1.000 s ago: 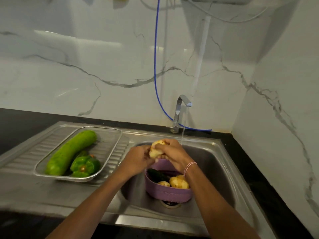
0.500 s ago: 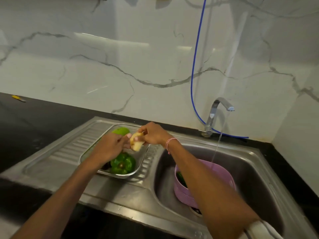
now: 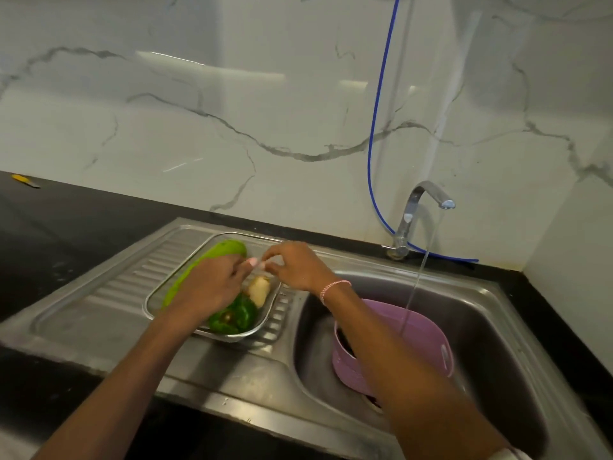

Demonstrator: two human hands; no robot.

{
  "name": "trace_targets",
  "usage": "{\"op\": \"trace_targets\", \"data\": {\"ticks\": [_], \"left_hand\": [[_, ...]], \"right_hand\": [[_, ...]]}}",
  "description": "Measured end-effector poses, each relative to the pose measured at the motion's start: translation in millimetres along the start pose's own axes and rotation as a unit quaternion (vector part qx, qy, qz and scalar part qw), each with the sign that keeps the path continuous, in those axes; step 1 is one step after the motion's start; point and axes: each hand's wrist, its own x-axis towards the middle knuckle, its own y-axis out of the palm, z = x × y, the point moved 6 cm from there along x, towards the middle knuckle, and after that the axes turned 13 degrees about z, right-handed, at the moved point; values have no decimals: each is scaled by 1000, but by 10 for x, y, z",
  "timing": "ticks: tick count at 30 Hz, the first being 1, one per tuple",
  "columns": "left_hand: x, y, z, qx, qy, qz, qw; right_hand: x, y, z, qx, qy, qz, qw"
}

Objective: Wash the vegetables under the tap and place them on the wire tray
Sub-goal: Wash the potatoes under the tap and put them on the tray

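Note:
The wire tray (image 3: pixel 153 298) sits on the steel drainboard left of the sink. In it lie a long green gourd (image 3: pixel 229 250), a green bell pepper (image 3: pixel 237 315) and a pale yellow potato (image 3: pixel 259 290). My left hand (image 3: pixel 207 287) hovers over the tray with loose fingers and covers much of the gourd. My right hand (image 3: pixel 293 265) hangs just above the potato, fingers relaxed, holding nothing. The fingertips of both hands nearly meet. The tap (image 3: pixel 428 200) runs a thin stream into the sink.
A purple basket (image 3: pixel 428 346) stands in the steel sink basin (image 3: pixel 491 330), a dark vegetable partly visible inside it. A blue hose (image 3: pixel 374 134) runs down the marble wall behind the tap. A small yellow object (image 3: pixel 25 180) lies on the black counter at far left.
Both hands carried the potato from under the tap over to the tray. The potato has left my fingers and now lies in the tray beside the pepper.

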Motion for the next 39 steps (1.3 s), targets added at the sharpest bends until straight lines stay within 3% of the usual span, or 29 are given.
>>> {"op": "trace_targets", "data": {"ticks": [3, 5, 8, 10, 13, 15, 17, 21, 25, 33, 39], "left_hand": [[-106, -79, -484, -95, 87, -105, 986], [-146, 24, -920, -161, 146, -116, 969], [33, 549, -1481, -219, 196, -29, 955], [265, 1066, -1725, -216, 187, 47, 957], [601, 1869, -1848, -101, 114, 186, 971], [731, 2356, -1838, 11, 103, 285, 953], [758, 2688, -1792, 51, 80, 348, 933], [751, 2958, -1746, 77, 87, 361, 925], [707, 3140, -1760, 71, 114, 420, 898], [764, 3175, -1756, 75, 122, 423, 895], [873, 3135, -1734, 66, 134, 385, 911]], "right_hand": [[-465, -402, -297, 89, 1, -94, 992], [-867, -595, -641, 115, 43, -121, 985], [-1436, -602, -1340, 130, 158, -96, 974], [-1743, -465, -1818, 134, 235, -46, 962], [-1954, -125, -2269, 120, 310, 26, 943], [-1951, 121, -2404, 112, 311, 47, 943], [-1937, 350, -2477, 101, 299, 83, 945], [-1882, 667, -2578, 74, 294, 188, 934], [-1795, 748, -2657, 39, 299, 217, 928], [-1761, 791, -2737, 67, 299, 197, 931], [-1745, 646, -2677, 46, 284, 167, 943]]}}
